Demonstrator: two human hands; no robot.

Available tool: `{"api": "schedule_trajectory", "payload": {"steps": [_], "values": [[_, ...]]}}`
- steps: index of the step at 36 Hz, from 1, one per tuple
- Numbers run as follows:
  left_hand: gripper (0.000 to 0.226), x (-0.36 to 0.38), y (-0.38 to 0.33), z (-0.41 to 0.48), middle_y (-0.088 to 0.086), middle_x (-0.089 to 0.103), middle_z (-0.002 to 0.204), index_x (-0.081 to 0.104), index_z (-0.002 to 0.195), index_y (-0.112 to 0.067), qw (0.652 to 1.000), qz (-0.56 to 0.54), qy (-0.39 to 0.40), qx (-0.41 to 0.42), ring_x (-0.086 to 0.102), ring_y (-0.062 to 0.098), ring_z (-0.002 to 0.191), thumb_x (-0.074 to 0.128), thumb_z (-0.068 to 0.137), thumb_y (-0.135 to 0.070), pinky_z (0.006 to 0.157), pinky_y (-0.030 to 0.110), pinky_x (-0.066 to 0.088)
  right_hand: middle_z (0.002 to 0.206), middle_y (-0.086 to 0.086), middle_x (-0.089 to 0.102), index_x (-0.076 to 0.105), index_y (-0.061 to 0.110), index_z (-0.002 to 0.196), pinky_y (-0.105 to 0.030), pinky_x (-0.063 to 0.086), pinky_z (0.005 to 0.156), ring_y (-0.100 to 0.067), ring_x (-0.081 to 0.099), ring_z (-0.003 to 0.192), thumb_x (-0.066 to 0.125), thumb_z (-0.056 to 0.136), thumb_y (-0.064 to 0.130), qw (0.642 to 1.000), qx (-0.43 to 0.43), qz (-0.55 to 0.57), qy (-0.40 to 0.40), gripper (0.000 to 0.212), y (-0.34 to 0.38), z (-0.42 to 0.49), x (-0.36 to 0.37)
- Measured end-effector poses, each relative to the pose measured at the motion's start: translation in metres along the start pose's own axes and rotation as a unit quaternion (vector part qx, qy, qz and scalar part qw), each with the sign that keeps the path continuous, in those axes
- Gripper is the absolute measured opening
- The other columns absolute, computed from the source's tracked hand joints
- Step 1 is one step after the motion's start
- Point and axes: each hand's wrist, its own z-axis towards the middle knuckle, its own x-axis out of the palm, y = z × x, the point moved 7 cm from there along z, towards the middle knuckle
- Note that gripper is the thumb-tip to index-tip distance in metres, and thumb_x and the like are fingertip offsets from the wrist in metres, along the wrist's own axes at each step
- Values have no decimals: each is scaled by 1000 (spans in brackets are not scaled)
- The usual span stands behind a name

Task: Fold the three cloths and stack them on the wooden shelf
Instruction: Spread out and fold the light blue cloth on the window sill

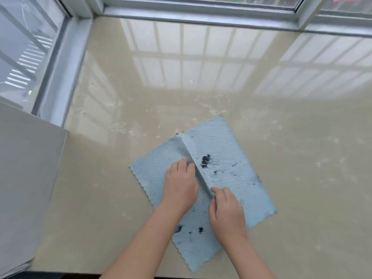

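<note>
Both bare forearms reach in from the bottom edge of the head view, over the near rim of the glossy beige desk (302, 158). On that surface lies a light blue ribbed cloth (225, 158) with scalloped edges, turned at an angle so one corner points away toward the window and another toward the camera. Dark smudges mark it near the middle and near the lower corner. A raised ridge runs diagonally across the cloth, from its far-left edge down toward the hands.

Left hand (180, 186) rests palm down on the left half of the cloth, its fingers (186, 167) curled at the ridge and blurred at the tips; whether they pinch the fabric cannot be told. Right hand (226, 212) sits at the lower end of the ridge, its fingers drawn narrow and pinching the raised fabric there.

Pale scuffs dot the desk around the cloth. Aluminium window frames (201, 15) border the far and left sides, and a white panel (26, 168) stands at left.
</note>
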Motion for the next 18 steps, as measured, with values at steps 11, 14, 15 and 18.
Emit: {"api": "schedule_trajectory", "payload": {"steps": [11,14,15,18], "values": [[39,15,-11,8,8,65,119,69,93,-12,996,4,18,92,61,26,112,33,78,-17,77,50,54,95,-7,64,64,9,100,-31,34,79,-20,50,91,41,80,20,999,-13,2,-30,32,-2,5,-5],[41,14,-5,5,15,58,129,60,110,-7,998,27,1,53,53,34,121,35,82,-21,81,60,48,128,-10,57,48,15,124,-44,21,103,-22,39,123,37,85,23,1000,-14,0,-4,42,-13,15,3],[43,15,-3,3,18,54,132,54,117,-7,999,32,2,27,49,37,125,35,83,-24,82,62,45,136,-7,51,44,16,129,-45,15,106,-22,34,129,36,86,24,1000,-14,-1,12,45,-19,19,7],[54,25,9,-4,24,41,141,39,132,-5,997,36,19,-60,30,39,132,30,89,-36,88,64,39,148,2,34,34,20,139,-49,12,112,-16,13,142,33,89,28,998,-2,-12,58,51,-41,31,18]]}}
